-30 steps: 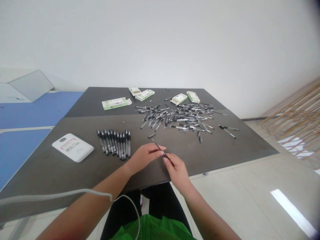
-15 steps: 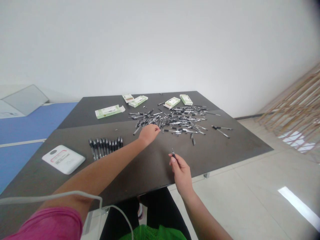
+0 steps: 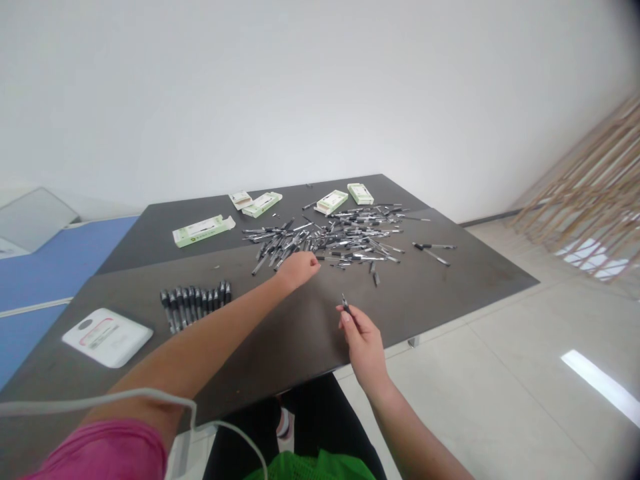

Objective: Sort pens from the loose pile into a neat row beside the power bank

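My right hand (image 3: 364, 340) grips a black pen (image 3: 345, 304) near the table's front edge. The pen's bare tip points up and away from me, and its rear is hidden in the palm. My left hand (image 3: 299, 269) is at the near edge of a heap of loose pens (image 3: 357, 230), with its fingers curled in. Whatever those fingers hold, if anything, is too small or hidden to make out. A neat row of capped pens (image 3: 193, 305) lies left of my left forearm, which covers part of it.
Green-and-white boxes lie behind the heap, among them an open long box (image 3: 203, 231) and a box (image 3: 332, 202) further right. A white flat case (image 3: 107, 337) is at the left. Two crossed pens (image 3: 434, 253) lie right of the heap, and a white cable (image 3: 165, 396) crosses my left arm.
My left hand has drawn back slightly from the heap, its fingers now more tightly curled. My right hand keeps its hold on the pen. The view has tilted and shifted a little.
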`<state>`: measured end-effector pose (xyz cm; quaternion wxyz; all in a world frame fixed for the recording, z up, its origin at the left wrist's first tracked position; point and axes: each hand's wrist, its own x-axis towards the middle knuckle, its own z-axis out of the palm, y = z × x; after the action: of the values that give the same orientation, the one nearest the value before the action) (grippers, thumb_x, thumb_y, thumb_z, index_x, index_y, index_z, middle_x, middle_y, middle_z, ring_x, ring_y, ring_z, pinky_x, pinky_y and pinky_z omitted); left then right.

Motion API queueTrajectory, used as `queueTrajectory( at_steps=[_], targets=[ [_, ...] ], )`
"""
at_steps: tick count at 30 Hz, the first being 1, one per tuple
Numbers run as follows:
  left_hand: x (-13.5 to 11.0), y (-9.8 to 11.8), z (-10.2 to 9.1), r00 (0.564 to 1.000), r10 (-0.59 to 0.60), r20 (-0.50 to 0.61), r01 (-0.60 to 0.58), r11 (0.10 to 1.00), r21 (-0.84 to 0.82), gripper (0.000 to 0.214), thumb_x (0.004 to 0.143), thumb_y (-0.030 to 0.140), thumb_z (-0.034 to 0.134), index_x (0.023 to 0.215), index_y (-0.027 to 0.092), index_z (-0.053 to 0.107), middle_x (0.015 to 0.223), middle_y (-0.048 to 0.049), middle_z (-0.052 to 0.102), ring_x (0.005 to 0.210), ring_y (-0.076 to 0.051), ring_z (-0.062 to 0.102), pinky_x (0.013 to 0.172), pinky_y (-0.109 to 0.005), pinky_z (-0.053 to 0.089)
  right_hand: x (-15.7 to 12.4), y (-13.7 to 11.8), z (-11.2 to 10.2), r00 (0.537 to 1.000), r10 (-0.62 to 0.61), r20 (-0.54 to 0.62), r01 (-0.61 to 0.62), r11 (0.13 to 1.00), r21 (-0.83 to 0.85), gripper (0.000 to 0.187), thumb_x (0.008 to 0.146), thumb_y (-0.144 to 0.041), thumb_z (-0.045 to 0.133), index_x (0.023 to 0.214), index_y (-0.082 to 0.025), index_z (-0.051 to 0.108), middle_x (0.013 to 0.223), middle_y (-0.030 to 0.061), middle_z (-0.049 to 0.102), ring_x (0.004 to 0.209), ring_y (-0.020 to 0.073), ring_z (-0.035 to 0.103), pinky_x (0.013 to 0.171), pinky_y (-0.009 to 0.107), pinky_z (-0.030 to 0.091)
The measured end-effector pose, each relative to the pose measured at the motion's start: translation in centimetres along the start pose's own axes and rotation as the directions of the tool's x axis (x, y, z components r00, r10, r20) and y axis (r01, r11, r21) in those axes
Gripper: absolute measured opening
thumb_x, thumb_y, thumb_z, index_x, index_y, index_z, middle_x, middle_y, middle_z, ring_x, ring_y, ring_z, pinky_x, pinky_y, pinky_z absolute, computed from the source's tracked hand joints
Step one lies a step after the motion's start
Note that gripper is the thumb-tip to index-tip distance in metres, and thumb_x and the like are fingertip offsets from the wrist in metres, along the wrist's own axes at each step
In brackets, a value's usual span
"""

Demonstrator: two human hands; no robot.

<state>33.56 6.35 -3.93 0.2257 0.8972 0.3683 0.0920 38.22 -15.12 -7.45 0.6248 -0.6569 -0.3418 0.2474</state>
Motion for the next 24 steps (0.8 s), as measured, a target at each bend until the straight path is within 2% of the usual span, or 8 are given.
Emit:
queueTrajectory(
  at_steps=[2, 5, 8, 12, 15, 19, 22, 24],
  targets=[
    [-2.1, 0.7, -0.4, 0.999, 0.019, 0.032, -0.009, 0.957, -0.291, 0.025, 0.080, 0.034, 0.053, 0.089, 0.016, 0.068, 0.083, -0.0080, 0.071, 0.077, -0.018, 0.064, 0.072, -0.027, 0.047, 0.0, -0.1, 0.2, 1.000, -0.018, 0.008, 0.018, 1.000, -0.013, 0.028, 0.086, -0.037, 0.050, 0.098, -0.020, 0.068, 0.075, 0.0024, 0.060, 0.068, 0.0154, 0.054, 0.064, 0.027, 0.042],
    [-5.9, 1.9, -0.7, 0.995, -0.020, 0.095, 0.087, 0.613, -0.785, 0.030, 0.078, 0.038, 0.059, 0.096, 0.015, 0.066, 0.084, -0.0065, 0.070, 0.074, -0.014, 0.063, 0.073, -0.028, 0.049, -0.1, -0.2, 0.7, 0.998, -0.057, 0.036, 0.058, 0.998, -0.037, 0.027, 0.086, -0.036, 0.050, 0.096, -0.020, 0.069, 0.076, 0.0027, 0.062, 0.071, 0.0162, 0.055, 0.068, 0.028, 0.043],
    [-9.4, 2.5, -0.6, 0.984, -0.123, 0.127, 0.159, 0.299, -0.941, 0.031, 0.076, 0.033, 0.065, 0.101, 0.015, 0.066, 0.085, -0.0058, 0.069, 0.073, -0.011, 0.062, 0.078, -0.027, 0.049, -0.4, -0.3, 1.3, 0.993, -0.096, 0.073, 0.100, 0.994, -0.050, 0.026, 0.087, -0.034, 0.049, 0.095, -0.020, 0.069, 0.079, 0.0034, 0.063, 0.073, 0.0163, 0.057, 0.070, 0.028, 0.043],
    [-11.9, 2.6, -0.3, 0.959, -0.229, 0.164, 0.184, 0.068, -0.981, 0.022, 0.076, 0.030, 0.067, 0.094, 0.016, 0.066, 0.094, -0.0072, 0.070, 0.082, -0.012, 0.064, 0.081, -0.025, 0.049, -0.8, -0.5, 1.9, 0.982, -0.155, 0.112, 0.166, 0.982, -0.090, 0.024, 0.088, -0.032, 0.048, 0.096, -0.021, 0.068, 0.083, 0.0041, 0.064, 0.077, 0.0168, 0.058, 0.072, 0.028, 0.044],
    [-12.8, 2.6, -0.2, 0.959, -0.207, 0.194, 0.194, -0.022, -0.981, 0.018, 0.078, 0.029, 0.066, 0.091, 0.016, 0.066, 0.106, -0.0069, 0.068, 0.094, -0.013, 0.063, 0.085, -0.024, 0.047, -0.9, -0.7, 2.1, 0.971, -0.193, 0.144, 0.214, 0.966, -0.147, 0.023, 0.089, -0.030, 0.047, 0.094, -0.020, 0.067, 0.085, 0.0045, 0.065, 0.079, 0.0172, 0.058, 0.073, 0.028, 0.044],
    [-13.4, 2.8, -0.2, 0.957, -0.209, 0.200, 0.185, -0.090, -0.979, 0.015, 0.077, 0.025, 0.066, 0.089, 0.016, 0.067, 0.106, -0.0057, 0.068, 0.093, -0.012, 0.062, 0.087, -0.024, 0.046, -1.1, -1.0, 2.4, 0.961, -0.219, 0.168, 0.250, 0.949, -0.193, 0.022, 0.089, -0.027, 0.046, 0.090, -0.020, 0.066, 0.084, 0.0044, 0.064, 0.078, 0.0167, 0.058, 0.073, 0.027, 0.044],
    [-13.6, 2.9, 0.2, 0.960, -0.198, 0.200, 0.185, -0.092, -0.978, 0.015, 0.076, 0.025, 0.068, 0.088, 0.016, 0.068, 0.097, -0.0046, 0.069, 0.089, -0.012, 0.061, 0.087, -0.025, 0.045, -1.0, -1.3, 2.7, 0.960, -0.225, 0.166, 0.257, 0.945, -0.201, 0.021, 0.089, -0.026, 0.045, 0.091, -0.020, 0.066, 0.085, 0.0046, 0.064, 0.079, 0.0167, 0.058, 0.074, 0.027, 0.044],
    [-13.7, 2.8, 0.6, 0.963, -0.196, 0.183, 0.177, -0.048, -0.983, 0.017, 0.074, 0.027, 0.069, 0.087, 0.016, 0.068, 0.090, -0.0036, 0.068, 0.085, -0.012, 0.060, 0.085, -0.025, 0.045, -1.0, -1.4, 2.9, 0.961, -0.227, 0.161, 0.258, 0.944, -0.208, 0.021, 0.089, -0.026, 0.045, 0.090, -0.020, 0.066, 0.085, 0.0049, 0.064, 0.079, 0.0169, 0.058, 0.074, 0.028, 0.044]
  ],
)
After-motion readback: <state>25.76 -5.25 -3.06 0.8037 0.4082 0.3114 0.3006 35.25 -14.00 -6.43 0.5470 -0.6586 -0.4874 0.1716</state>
